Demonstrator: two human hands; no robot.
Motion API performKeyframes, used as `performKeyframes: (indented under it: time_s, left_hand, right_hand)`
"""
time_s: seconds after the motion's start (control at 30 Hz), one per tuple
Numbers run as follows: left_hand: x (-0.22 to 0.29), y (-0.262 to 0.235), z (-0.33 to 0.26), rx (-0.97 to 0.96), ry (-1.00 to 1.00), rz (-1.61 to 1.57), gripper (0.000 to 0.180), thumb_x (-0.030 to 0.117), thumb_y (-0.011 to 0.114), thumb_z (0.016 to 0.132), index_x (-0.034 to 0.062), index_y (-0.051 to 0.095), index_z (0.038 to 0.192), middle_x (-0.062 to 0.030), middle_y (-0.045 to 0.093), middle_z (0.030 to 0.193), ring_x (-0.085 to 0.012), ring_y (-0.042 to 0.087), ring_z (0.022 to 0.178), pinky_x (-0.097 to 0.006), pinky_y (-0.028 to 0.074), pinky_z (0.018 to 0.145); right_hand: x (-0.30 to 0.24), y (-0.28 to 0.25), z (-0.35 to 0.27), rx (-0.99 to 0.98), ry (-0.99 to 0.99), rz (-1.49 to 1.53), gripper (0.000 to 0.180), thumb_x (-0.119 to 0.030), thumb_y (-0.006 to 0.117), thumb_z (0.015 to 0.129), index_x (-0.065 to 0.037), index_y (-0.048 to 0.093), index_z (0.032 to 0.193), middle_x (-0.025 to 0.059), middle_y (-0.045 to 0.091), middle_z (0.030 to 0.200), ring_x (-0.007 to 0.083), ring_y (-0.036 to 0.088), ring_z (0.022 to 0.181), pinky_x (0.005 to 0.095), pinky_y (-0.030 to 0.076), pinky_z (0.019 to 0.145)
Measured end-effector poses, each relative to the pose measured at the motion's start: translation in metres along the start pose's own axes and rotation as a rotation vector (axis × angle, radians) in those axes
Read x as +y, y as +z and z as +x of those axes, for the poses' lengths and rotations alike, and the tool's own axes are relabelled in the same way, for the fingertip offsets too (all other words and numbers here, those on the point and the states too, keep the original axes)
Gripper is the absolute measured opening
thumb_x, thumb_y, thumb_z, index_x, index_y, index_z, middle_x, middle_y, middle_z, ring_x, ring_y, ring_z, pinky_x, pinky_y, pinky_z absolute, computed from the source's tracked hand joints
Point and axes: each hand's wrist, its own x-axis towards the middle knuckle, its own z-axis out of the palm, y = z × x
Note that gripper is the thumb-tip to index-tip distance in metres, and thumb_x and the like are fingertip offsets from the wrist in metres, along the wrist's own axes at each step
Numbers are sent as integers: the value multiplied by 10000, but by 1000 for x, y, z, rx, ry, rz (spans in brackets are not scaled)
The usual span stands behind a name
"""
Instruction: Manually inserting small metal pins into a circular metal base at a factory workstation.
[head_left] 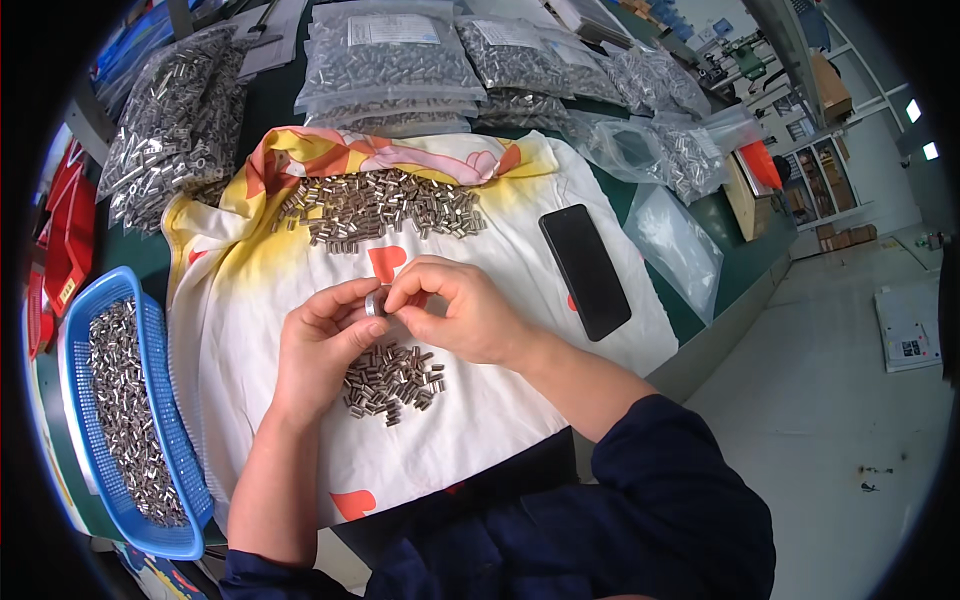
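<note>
My left hand (335,330) grips a short, round silver metal piece (375,304) between thumb and fingers. Against its right side, the thumb and fingertips of my right hand (458,308) are pinched together; what they hold, if anything, is hidden. Just below both hands lies a small pile of short metal cylinders (393,382) on a white cloth (480,425) printed with red hearts. A larger heap of similar cylinders (385,208) is spread beyond my hands, by the cloth's bunched yellow and pink edge.
A blue plastic basket (157,350) full of small metal parts stands at the left, near red bins (70,235). Right of my hands lies a black phone (584,272). Clear bags of metal parts (390,65) line the back; an empty plastic bag (675,250) rests at the table's right edge.
</note>
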Motion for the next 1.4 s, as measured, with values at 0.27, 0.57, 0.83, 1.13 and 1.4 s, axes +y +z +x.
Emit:
performKeyframes:
  time_s: [0.27, 0.57, 0.83, 1.13, 1.4]
  left_hand:
    - [0, 0, 0, -33, -8, 71, 362, -42, 647, 748, -32, 552, 1097, -55, 617, 938, -87, 576, 818, -215, 480, 750]
    - [-3, 1, 0, -10, -15, 111, 353, -41, 650, 747, -40, 553, 1087, -59, 615, 911, -89, 579, 806, -213, 482, 739]
    - [0, 2, -2, -33, 0, 109, 359, -47, 646, 746, -40, 550, 1092, -63, 617, 925, -97, 582, 825, -218, 485, 755]
    - [8, 4, 2, -27, -29, 281, 365, 14, 638, 779, -38, 542, 1128, -17, 584, 880, -60, 533, 757, -186, 450, 687]
    - [2, 1, 2, -40, -16, 87, 354, 14, 630, 788, -31, 538, 1126, -73, 612, 986, -102, 590, 845, -221, 490, 772]
  right_hand:
    - [7, -2, 1, 12, 69, 69, 61, 17, 581, 752, -15, 567, 802, 28, 566, 811, 92, 540, 728, 227, 454, 664]
    - [3, 1, 0, 106, -83, -168, 96, 44, 598, 717, -14, 576, 790, 52, 583, 810, 117, 564, 698, 235, 470, 651]
    - [-2, -1, -1, 80, -29, -74, 97, 47, 597, 709, -17, 580, 780, 43, 587, 787, 121, 568, 687, 246, 467, 646]
    - [2, -3, -1, 69, -44, -24, 87, 60, 573, 747, -10, 580, 797, 25, 572, 813, 93, 535, 767, 229, 437, 714]
    - [10, -5, -1, 73, -44, 111, 77, 3, 609, 747, -5, 596, 822, 23, 601, 781, 90, 570, 721, 215, 468, 655]
